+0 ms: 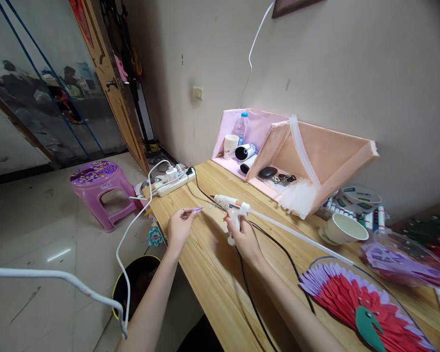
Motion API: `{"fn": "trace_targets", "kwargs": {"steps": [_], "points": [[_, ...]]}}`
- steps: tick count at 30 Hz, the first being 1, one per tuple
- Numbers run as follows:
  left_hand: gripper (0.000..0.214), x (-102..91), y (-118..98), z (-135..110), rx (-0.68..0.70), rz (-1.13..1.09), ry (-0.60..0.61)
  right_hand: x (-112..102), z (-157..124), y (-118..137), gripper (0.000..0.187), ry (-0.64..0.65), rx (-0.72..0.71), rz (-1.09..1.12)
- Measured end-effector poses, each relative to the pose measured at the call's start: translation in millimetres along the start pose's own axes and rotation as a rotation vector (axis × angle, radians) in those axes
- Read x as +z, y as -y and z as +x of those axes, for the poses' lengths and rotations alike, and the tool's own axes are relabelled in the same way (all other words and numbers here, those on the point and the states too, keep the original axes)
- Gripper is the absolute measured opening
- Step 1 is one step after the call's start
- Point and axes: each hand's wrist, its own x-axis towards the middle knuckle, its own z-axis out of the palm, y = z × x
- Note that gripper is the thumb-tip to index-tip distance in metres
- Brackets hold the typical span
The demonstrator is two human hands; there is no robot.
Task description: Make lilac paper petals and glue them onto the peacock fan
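My right hand (pixel 244 237) is closed round the handle of a white hot glue gun (pixel 231 205) above the wooden table (pixel 212 274). The gun's nozzle points left, and its black cord (pixel 264 234) trails across the table. My left hand (pixel 179 226) pinches a small purple paper strip (pixel 197 209) just left of the nozzle. The strip's tip is close to the nozzle but I cannot tell whether they touch.
A white power strip (pixel 174 183) lies at the table's far end. A red and purple paper fan craft (pixel 355 303), a paper cup (pixel 346 229), a glue stick (pixel 300 235) and pink open boxes (pixel 315 156) line the right. A purple stool (pixel 100 188) and a bin (pixel 141 283) stand on the floor.
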Motion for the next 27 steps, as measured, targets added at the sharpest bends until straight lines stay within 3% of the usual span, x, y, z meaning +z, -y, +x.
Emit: {"fn": "trace_targets", "kwargs": {"steps": [9,27], "points": [[0.026,-2.9,-4.0,5.2,-0.128,-0.034,0.071,0.8,-17.1,-3.4,0.033,0.141,-0.013,-0.087],[0.018,-0.2,-6.9,2.4,-0.139,-0.019,0.083,-0.6,-15.7,-4.0,0.034,0.128,-0.04,-0.098]]}}
